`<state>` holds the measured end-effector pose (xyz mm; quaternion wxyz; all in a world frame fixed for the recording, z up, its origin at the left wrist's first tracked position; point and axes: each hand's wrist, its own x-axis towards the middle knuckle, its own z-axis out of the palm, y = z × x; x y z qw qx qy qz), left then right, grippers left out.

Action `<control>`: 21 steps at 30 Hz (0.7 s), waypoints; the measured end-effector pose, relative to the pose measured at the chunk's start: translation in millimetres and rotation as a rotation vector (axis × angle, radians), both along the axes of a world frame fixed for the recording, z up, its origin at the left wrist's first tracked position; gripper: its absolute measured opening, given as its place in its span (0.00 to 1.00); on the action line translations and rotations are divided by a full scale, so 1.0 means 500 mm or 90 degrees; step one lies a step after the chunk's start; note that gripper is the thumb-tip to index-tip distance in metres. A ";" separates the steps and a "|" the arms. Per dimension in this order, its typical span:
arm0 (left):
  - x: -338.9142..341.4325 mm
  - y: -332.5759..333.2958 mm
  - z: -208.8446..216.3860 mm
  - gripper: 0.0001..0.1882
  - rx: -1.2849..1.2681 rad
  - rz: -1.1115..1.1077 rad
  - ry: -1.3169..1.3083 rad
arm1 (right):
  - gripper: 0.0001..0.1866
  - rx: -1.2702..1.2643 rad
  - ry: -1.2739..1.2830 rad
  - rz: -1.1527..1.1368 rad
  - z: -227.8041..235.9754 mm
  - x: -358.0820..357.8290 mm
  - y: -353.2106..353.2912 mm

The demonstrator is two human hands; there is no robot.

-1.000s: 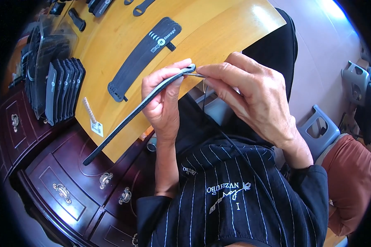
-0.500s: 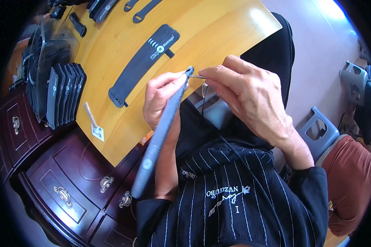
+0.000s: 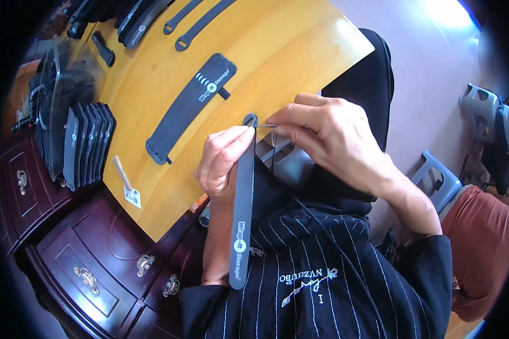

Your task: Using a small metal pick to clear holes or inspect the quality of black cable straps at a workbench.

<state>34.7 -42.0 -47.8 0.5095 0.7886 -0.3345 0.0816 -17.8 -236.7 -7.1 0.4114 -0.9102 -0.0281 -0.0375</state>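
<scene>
Pinched near its slotted end, a long dark grey strap (image 3: 243, 209) hangs from my left hand (image 3: 220, 161), its rounded lower end over my lap and its printed side facing up. My right hand (image 3: 339, 141) grips a thin metal tool (image 3: 264, 125) between thumb and fingers; the tool's tip meets the strap's slotted end. Exactly what kind of tool it is cannot be made out. Beyond my hands, a neat stack of similar straps (image 3: 178, 121) lies on the wooden table (image 3: 266, 73).
Two loose straps (image 3: 206, 25) lie at the far side, and more dark straps (image 3: 138, 28) lie beside them. Bundled straps (image 3: 90, 144) stand at the left. A white tag with a cord (image 3: 132, 195) sits by the table edge, above dark drawers (image 3: 85, 277). Grey stools (image 3: 430, 181) stand right.
The held strap has swung from a slant to nearly straight down, and its printed face has turned into view. Both hands sit slightly lower in the picture, as does the table.
</scene>
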 end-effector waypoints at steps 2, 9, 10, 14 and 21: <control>0.003 0.003 0.003 0.11 0.009 -0.001 -0.020 | 0.07 -0.004 -0.008 0.011 -0.010 0.006 -0.001; 0.006 -0.001 0.002 0.13 0.027 -0.006 -0.075 | 0.16 -0.284 -0.086 0.064 0.032 0.012 0.013; 0.007 -0.003 0.008 0.13 0.040 -0.008 -0.083 | 0.11 -0.236 -0.061 0.046 0.027 0.011 0.013; 0.008 -0.001 0.002 0.14 0.041 -0.023 -0.110 | 0.05 0.117 0.101 -0.019 -0.001 0.017 0.004; 0.012 0.000 0.002 0.15 0.067 -0.044 -0.146 | 0.06 -0.271 -0.080 0.036 0.019 0.009 0.023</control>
